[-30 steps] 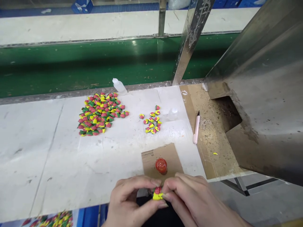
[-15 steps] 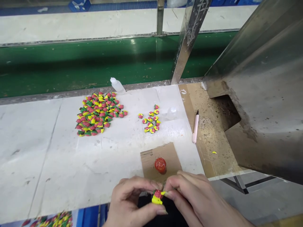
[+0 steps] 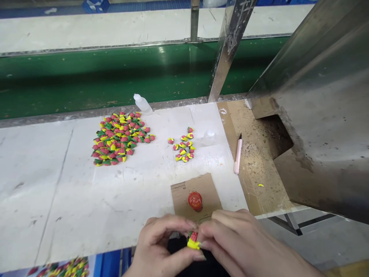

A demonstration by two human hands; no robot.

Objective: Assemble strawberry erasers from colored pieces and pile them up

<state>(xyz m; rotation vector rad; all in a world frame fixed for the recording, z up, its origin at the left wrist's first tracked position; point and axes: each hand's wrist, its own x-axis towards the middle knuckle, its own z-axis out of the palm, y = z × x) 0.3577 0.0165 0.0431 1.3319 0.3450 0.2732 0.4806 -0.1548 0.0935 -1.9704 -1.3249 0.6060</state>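
White table (image 3: pixel 57 200) runs out of view to the left, its near edge passing just under both hands. Left hand (image 3: pixel 157 242) and right hand (image 3: pixel 233 240) press together at the fingertips, their grip pinching a small strawberry-shaped piece (image 3: pixel 193 240), red and yellow, partly hidden by the fingers. Just ahead of the grip, a red-topped bottle (image 3: pixel 195 201) stands on a cardboard square (image 3: pixel 210 192). Farther ahead lie a big heap of strawberry pieces (image 3: pixel 121 138) and a smaller heap (image 3: pixel 183 146). Ahead and right of the grip, a pink craft knife (image 3: pixel 238 157) rests on a brown board (image 3: pixel 256 173).
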